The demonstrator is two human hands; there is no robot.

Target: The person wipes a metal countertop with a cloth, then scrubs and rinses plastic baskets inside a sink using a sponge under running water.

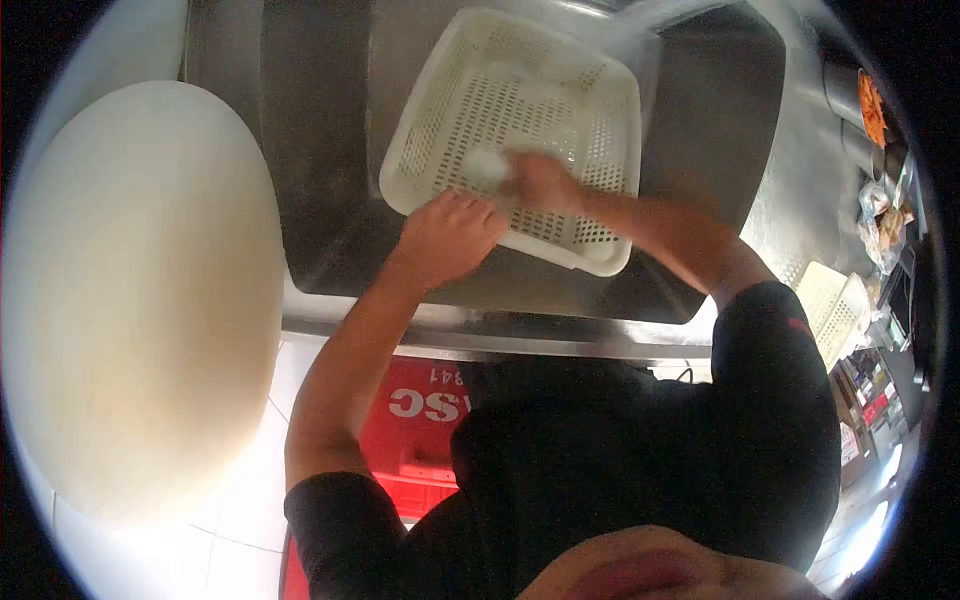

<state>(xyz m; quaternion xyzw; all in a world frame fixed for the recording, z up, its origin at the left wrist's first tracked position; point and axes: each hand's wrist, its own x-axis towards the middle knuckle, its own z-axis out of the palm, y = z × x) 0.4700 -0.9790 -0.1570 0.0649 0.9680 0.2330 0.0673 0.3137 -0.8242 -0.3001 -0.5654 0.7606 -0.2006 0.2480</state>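
A white perforated plastic basket (pixel 608 160) lies tilted in the metal sink. My left hand (pixel 452 238) is closed over the basket's near rim, left of its middle, with the knuckles facing up. Inside the basket, my right hand (pixel 545 184) is smeared by motion and looks closed. A pale, blurred patch (pixel 487 168) shows at its fingers; whether it is a pad or foam I cannot make out. Some whitish foam or water (pixel 515 72) shows near the far end of the basket.
The steel sink (pixel 325 130) surrounds the basket, its front edge close to my body. A large white rounded object (pixel 150 300) stands at the left. Below is a red crate (pixel 415 430). On the right are another pale basket (pixel 835 305) and bagged items (pixel 880 220).
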